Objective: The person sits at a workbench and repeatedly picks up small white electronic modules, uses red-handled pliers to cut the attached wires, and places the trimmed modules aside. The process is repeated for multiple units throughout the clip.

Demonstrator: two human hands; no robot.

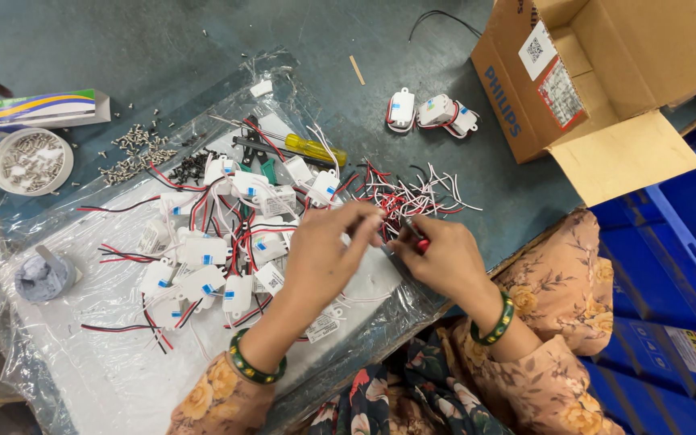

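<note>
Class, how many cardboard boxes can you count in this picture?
2: a large open brown box at top right, and a small flat box at the left beside the bowl of screws.

Just left of the left hand (324, 250) lie white modules (203, 270) with blue marks and red-and-black wires. Beyond the right hand (445, 256) spreads a tangle of red, black and white wire ends (412, 197). Both wrists wear green bangles (497, 321) with gold spots, below peach floral sleeves (557, 387).

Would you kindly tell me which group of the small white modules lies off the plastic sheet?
The three white modules beside the cardboard box, on the bare blue table; all others are heaped on the plastic sheet.
</note>
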